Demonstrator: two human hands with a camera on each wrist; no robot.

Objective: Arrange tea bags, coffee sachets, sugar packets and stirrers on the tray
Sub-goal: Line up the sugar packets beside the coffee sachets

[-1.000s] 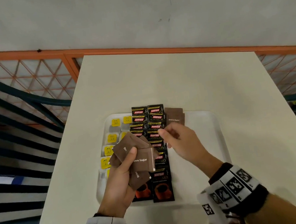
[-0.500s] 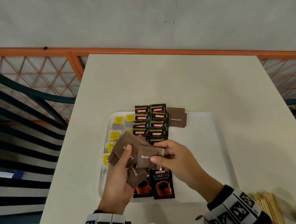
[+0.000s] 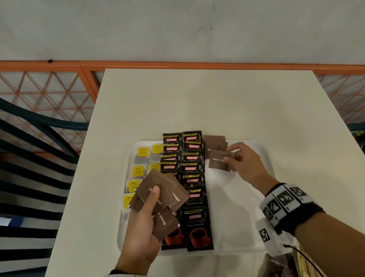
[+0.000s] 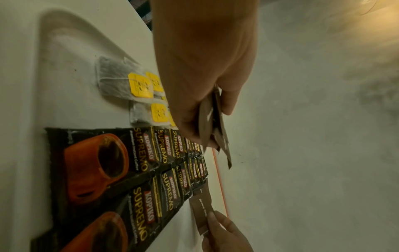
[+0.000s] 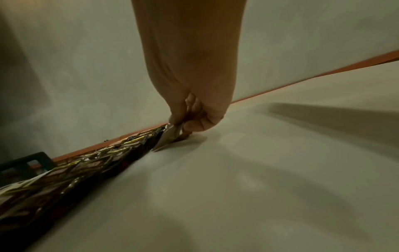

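A white tray (image 3: 262, 150) on the table carries yellow-tagged tea bags (image 3: 139, 170) at the left and two columns of black coffee sachets (image 3: 192, 179) in the middle. Right of the columns lie brown sugar packets (image 3: 214, 141), overlapping. My right hand (image 3: 233, 158) pinches one brown sugar packet (image 3: 219, 164) low over the tray, just below those packets. My left hand (image 3: 150, 205) grips a fan of several brown sugar packets (image 3: 158, 189) above the tea bags and sachets. In the left wrist view that hand (image 4: 207, 109) holds the packets edge-on.
The cream table (image 3: 218, 99) stands against an orange railing (image 3: 189, 63) and a grey wall. A dark slatted chair (image 3: 13, 151) is at the left. A bag of brown packets (image 3: 279, 271) and wooden stirrers (image 3: 303, 269) lies at the near right edge.
My right hand took one sugar packet from the fan in my left hand and carried it right and forward, down beside the packets lying on the tray. The left hand stayed in place.
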